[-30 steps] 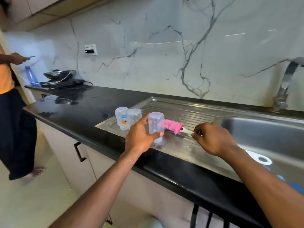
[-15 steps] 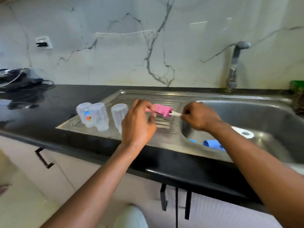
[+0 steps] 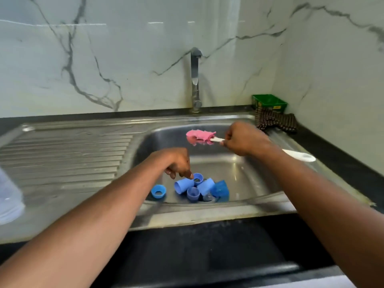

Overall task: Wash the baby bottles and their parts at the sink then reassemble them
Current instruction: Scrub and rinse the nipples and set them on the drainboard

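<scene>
sink basin (image 3: 245, 183) holds the blue bottle parts (image 3: 194, 189) clustered at its near wall, right under your left hand (image 3: 176, 163), whose curled fingers reach down, fingertip touching a blue ring (image 3: 198, 178). your right hand (image 3: 243, 140) sits farther back, gripping the pink brush (image 3: 200, 137), its handle running left-right above the basin.

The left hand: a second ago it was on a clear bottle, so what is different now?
The left hand let go of the clear bottle on the drainboard and moved right and down into the sink basin, where its fingertips now reach the blue bottle parts. The right hand carried the pink sponge brush from the drainboard to over the basin. Its grip on the brush handle stayed.
</scene>
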